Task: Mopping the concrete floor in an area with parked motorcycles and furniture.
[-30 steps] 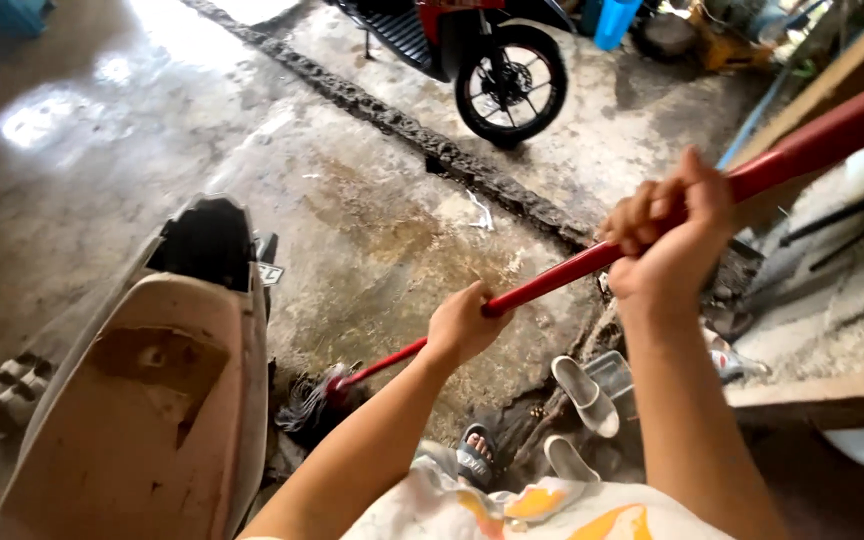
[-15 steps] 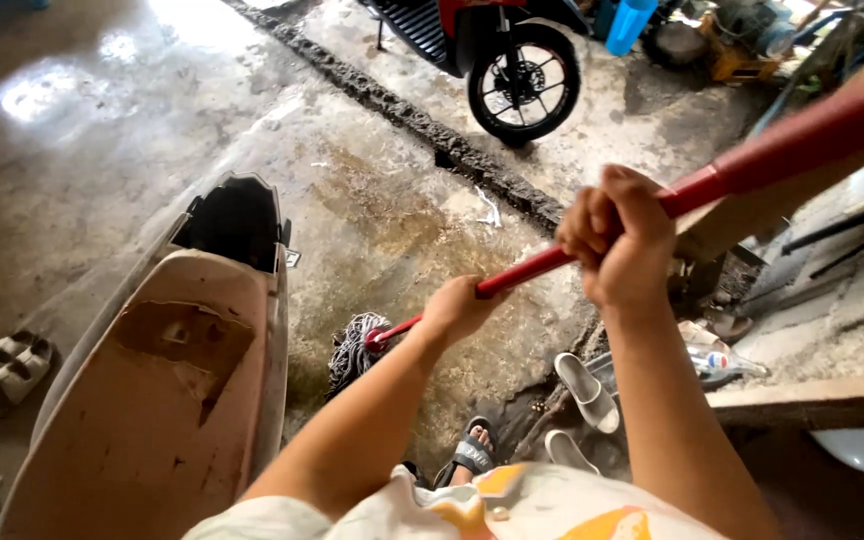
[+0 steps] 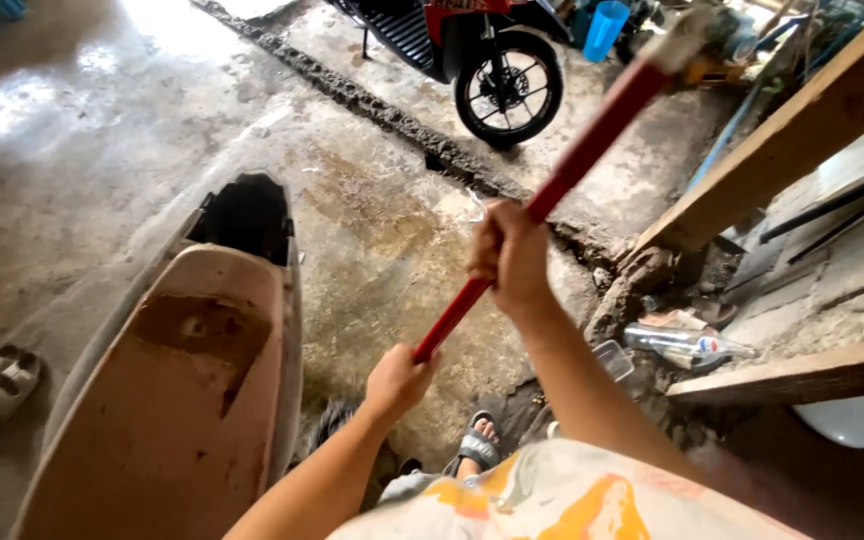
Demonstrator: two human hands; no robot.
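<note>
Both hands are gripping the red mop handle (image 3: 552, 190), right hand (image 3: 509, 255) far, left hand (image 3: 397, 380) near, dragging the mop head (image 3: 337, 420) beside the worn scooter seat (image 3: 187, 390), probably needing another push across the wet concrete floor (image 3: 382, 240).

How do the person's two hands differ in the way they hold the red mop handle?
The left hand grips the red handle low, near the person's body; the right hand grips it higher, farther up the pole. The left arm is bent more; the right reaches farther forward. Both are closed around the same handle.
</note>
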